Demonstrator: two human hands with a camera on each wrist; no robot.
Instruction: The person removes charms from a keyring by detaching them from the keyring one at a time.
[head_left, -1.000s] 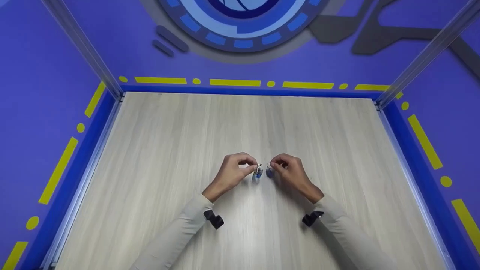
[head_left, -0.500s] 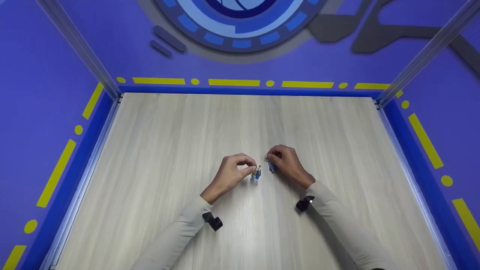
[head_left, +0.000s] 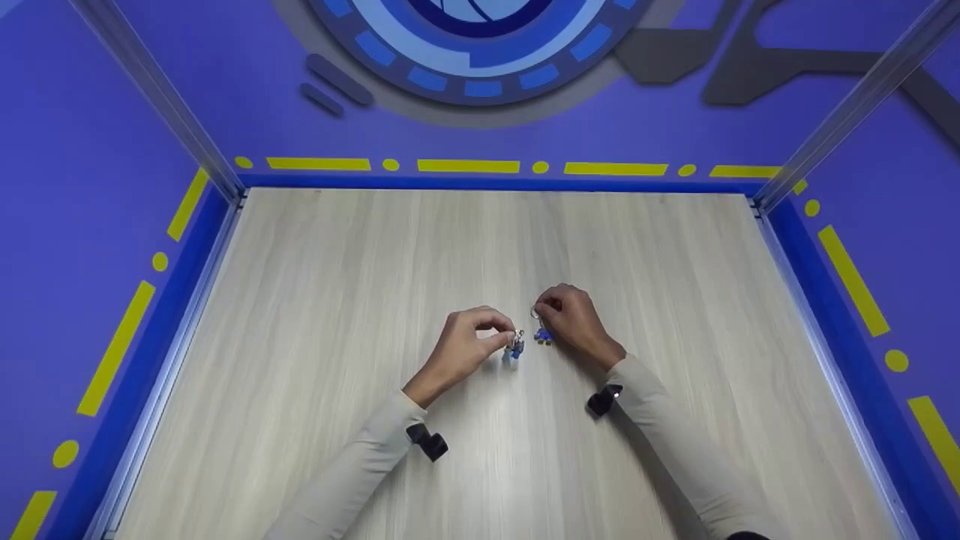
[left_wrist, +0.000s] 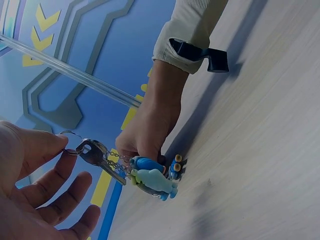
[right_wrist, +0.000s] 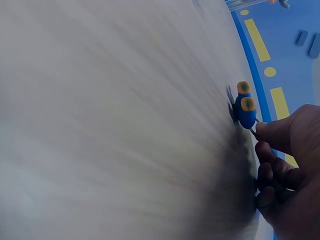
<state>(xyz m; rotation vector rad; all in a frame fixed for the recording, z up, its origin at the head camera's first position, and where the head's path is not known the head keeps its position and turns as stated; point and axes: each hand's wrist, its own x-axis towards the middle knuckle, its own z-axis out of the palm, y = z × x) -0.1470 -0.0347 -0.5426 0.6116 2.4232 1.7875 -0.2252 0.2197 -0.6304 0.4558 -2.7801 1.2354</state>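
My left hand (head_left: 466, 345) pinches a metal key ring (left_wrist: 71, 151) between thumb and index finger, the other fingers loosely bent below. A silver key (left_wrist: 95, 156) hangs from it, and short chains carry small figure charms (left_wrist: 152, 181) in blue and pale green. To its right, my right hand (head_left: 574, 322) pinches the thin ring of a separate keychain with thumb and index finger. That keychain's blue figure (right_wrist: 246, 111) has orange round feet and hangs close over the tabletop. My right fingers partly hide its ring. A small gap separates the two bunches in the head view.
The light wood table (head_left: 360, 277) lies under both hands. Blue panels with yellow dashes (head_left: 469, 166) and metal posts (head_left: 847, 112) border its back and sides. A black wrist camera (head_left: 427, 442) sits on each sleeve.
My right hand has moved away from me and slightly left, carrying the blue figure keychain with it. The left hand stays almost in place with the key ring.
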